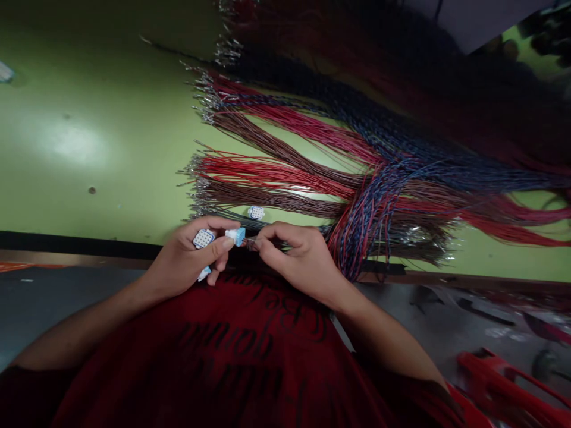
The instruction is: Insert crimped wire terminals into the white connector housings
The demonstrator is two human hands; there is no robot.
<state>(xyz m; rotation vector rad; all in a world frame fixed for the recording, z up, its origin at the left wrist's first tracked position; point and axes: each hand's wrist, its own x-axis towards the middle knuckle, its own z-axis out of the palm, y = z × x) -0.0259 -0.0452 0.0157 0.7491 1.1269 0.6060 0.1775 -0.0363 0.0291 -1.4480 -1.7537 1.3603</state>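
Note:
My left hand (196, 261) is closed round small white plastic connector housings (203, 238), with one blue-tipped housing (236, 236) pinched between thumb and forefinger. My right hand (297, 255) pinches the metal-tipped end of a thin wire (250, 242) right at that housing's opening. Both hands hover at the near edge of a green table (89, 148). Another white connector (256, 212) lies on the table just beyond my fingers.
Thick bundles of red, brown and blue-twisted wires (357, 178) with metal terminals fan across the table from the right. A black strip (66, 242) edges the table. Red plastic shapes (499, 380) lie on the floor at lower right.

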